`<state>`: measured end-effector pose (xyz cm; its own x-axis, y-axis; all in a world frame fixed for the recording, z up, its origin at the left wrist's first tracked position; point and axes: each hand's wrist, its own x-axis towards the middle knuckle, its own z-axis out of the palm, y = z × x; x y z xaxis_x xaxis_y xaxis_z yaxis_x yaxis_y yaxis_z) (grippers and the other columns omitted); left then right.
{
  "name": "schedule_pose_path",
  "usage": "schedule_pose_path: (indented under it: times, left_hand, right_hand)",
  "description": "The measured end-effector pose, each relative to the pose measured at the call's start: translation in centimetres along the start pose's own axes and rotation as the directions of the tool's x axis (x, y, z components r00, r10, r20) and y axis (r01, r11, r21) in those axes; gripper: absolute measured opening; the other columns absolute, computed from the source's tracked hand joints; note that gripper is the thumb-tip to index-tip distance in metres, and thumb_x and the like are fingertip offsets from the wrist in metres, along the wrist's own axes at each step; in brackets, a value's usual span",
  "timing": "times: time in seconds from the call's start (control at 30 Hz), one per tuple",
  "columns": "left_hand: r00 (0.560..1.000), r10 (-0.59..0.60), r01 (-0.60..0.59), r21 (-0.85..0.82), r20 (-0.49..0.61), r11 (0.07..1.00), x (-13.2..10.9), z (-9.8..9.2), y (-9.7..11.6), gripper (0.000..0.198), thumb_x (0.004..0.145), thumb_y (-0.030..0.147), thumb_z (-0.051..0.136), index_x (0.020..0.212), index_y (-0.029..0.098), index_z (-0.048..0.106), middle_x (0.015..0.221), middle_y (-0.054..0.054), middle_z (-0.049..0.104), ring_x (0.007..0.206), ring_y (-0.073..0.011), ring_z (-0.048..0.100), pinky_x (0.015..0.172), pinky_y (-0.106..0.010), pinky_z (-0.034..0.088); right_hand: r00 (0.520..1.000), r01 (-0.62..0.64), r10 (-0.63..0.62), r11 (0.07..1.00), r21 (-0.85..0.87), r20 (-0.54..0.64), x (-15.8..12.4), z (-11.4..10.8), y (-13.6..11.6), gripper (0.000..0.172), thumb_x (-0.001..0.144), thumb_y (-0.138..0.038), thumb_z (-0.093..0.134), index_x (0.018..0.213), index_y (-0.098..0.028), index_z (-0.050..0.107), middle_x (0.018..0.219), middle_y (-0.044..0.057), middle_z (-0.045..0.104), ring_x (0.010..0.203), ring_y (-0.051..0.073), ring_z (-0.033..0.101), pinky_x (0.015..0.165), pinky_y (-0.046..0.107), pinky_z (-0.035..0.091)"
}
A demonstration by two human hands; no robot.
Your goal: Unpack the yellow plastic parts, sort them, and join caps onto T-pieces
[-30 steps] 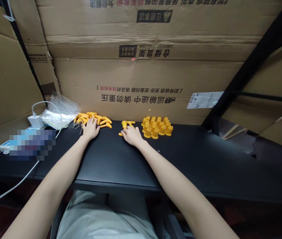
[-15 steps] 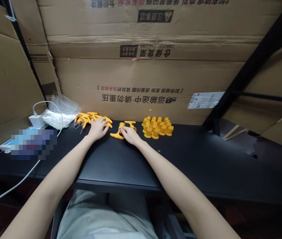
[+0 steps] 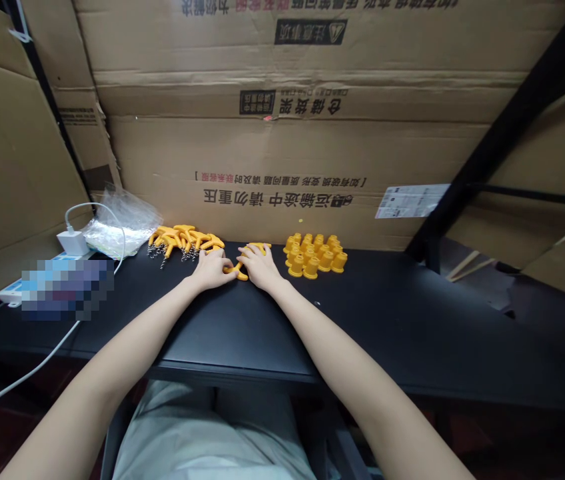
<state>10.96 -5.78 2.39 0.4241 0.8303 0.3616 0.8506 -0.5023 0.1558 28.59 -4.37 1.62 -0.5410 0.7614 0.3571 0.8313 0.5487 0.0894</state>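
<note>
A yellow T-handled corkscrew [image 3: 239,273] lies low over the black table between my hands. My left hand [image 3: 209,270] is closed on the left side of its handle. My right hand [image 3: 261,268] curls its fingers around the far end of the same corkscrew, hiding that end. Just behind my right fingers is another yellow T-shaped handle [image 3: 264,246], partly covered by them. Beyond my left hand lies a pile of yellow corkscrews [image 3: 172,239] with bare metal spirals showing. To the right of my right hand, several yellow cup-shaped caps [image 3: 311,268] stand in a close group.
A cardboard sheet [image 3: 282,153] rises along the back of the black table [image 3: 242,327]. On the left are a clear plastic bag [image 3: 122,223], a white charger [image 3: 73,241] with its cable, a power strip [image 3: 10,293] and a blurred-out object [image 3: 67,290]. A black post [image 3: 492,140] slants at the right.
My left hand has left the corkscrew pile, moving right and nearer, and has taken hold of the corkscrew's handle. My right hand has shifted its fingers slightly around the far end.
</note>
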Motion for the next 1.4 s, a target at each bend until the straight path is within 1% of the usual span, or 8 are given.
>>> schedule_pose_path:
  times: [0.23, 0.47, 0.63, 0.8, 0.9, 1.13, 1.27, 1.4]
  left_hand:
    - [0.998, 0.057, -0.056, 0.055, -0.023, 0.997, -0.2, 0.0, -0.4, 0.041, 0.085, 0.052, 0.048, 0.081, 0.020, 0.072, 0.090, -0.007, 0.058, 0.086, -0.0213, 0.054, 0.091, -0.048, 0.033]
    - [0.999, 0.045, -0.043, 0.091, -0.017, 0.995, -0.2, -0.5, -0.1, 0.041, 0.086, 0.052, 0.048, 0.087, 0.018, 0.071, 0.085, -0.009, 0.068, 0.086, -0.0248, 0.060, 0.092, -0.047, 0.032]
    - [0.996, -0.045, 0.054, 0.118, -0.081, 0.992, 0.0, -1.0, -0.3, 0.033, 0.083, 0.041, 0.055, 0.109, 0.021, 0.062, 0.103, -0.009, 0.071, 0.100, -0.0272, 0.062, 0.094, -0.044, 0.032]
    - [0.974, -0.135, 0.159, 0.128, -0.184, 0.979, 0.1, -2.2, -0.1, 0.033, 0.081, 0.025, 0.052, 0.113, 0.020, 0.057, 0.110, -0.010, 0.069, 0.104, -0.0273, 0.061, 0.090, -0.040, 0.034]
    - [0.967, -0.105, 0.140, 0.137, -0.232, 0.981, 0.0, -2.8, -0.1, 0.034, 0.081, 0.025, 0.051, 0.114, 0.018, 0.056, 0.111, -0.013, 0.068, 0.104, -0.0285, 0.062, 0.090, -0.041, 0.034]
    - [0.953, -0.076, 0.108, 0.091, -0.294, 0.990, 0.1, -2.6, 0.0, 0.032, 0.077, 0.023, 0.055, 0.108, 0.018, 0.059, 0.108, -0.009, 0.071, 0.098, -0.0254, 0.065, 0.087, -0.038, 0.037]
    - [0.946, -0.078, 0.112, 0.090, -0.315, 0.990, 0.0, -2.8, -0.1, 0.032, 0.076, 0.024, 0.056, 0.107, 0.018, 0.060, 0.107, -0.009, 0.071, 0.097, -0.0251, 0.065, 0.087, -0.038, 0.037]
    - [0.951, -0.056, 0.096, 0.118, -0.304, 0.988, -0.1, -3.1, -0.4, 0.033, 0.075, 0.023, 0.057, 0.107, 0.017, 0.061, 0.109, -0.010, 0.071, 0.098, -0.0258, 0.065, 0.087, -0.038, 0.037]
  right_hand:
    - [0.999, 0.041, -0.040, 0.999, -0.022, 0.028, 0.4, -0.2, -0.1, 0.030, 0.092, -0.013, 0.039, 0.108, -0.019, 0.064, 0.120, 0.012, 0.065, 0.128, 0.028, 0.045, 0.109, 0.066, 0.013]
    - [0.998, 0.065, -0.066, 0.993, -0.101, -0.008, 0.5, 0.1, 0.3, 0.032, 0.093, -0.012, 0.036, 0.103, -0.018, 0.066, 0.108, 0.011, 0.064, 0.108, 0.024, 0.053, 0.112, 0.058, 0.011]
    - [0.993, 0.015, -0.027, 0.994, -0.104, -0.119, 0.4, -1.0, -0.4, 0.031, 0.096, -0.018, 0.034, 0.108, -0.017, 0.062, 0.112, 0.012, 0.062, 0.105, 0.024, 0.053, 0.112, 0.052, 0.014]
    - [0.982, -0.004, -0.009, 0.998, -0.069, -0.190, 0.4, -1.9, -1.1, 0.038, 0.098, -0.023, 0.026, 0.118, -0.015, 0.057, 0.117, 0.014, 0.061, 0.106, 0.024, 0.053, 0.110, 0.049, 0.015]
    - [0.975, -0.021, 0.007, 0.998, -0.060, -0.222, 0.4, -2.1, -1.0, 0.039, 0.098, -0.022, 0.025, 0.124, -0.013, 0.053, 0.119, 0.016, 0.060, 0.108, 0.026, 0.052, 0.109, 0.051, 0.015]
    - [0.948, -0.044, 0.007, 0.993, -0.109, -0.317, 0.6, -2.7, -0.6, 0.028, 0.097, -0.019, 0.033, 0.108, -0.015, 0.058, 0.109, 0.014, 0.064, 0.100, 0.026, 0.054, 0.102, 0.050, 0.024]
    - [0.943, 0.036, -0.058, 0.997, -0.073, -0.327, 0.2, -2.8, -0.3, 0.027, 0.097, -0.023, 0.038, 0.116, -0.014, 0.055, 0.113, 0.015, 0.064, 0.103, 0.025, 0.054, 0.093, 0.043, 0.030]
    - [0.952, 0.080, -0.090, 0.996, -0.047, -0.292, 0.0, -2.6, -0.1, 0.029, 0.098, -0.019, 0.036, 0.121, -0.014, 0.053, 0.115, 0.014, 0.065, 0.105, 0.025, 0.053, 0.091, 0.042, 0.029]
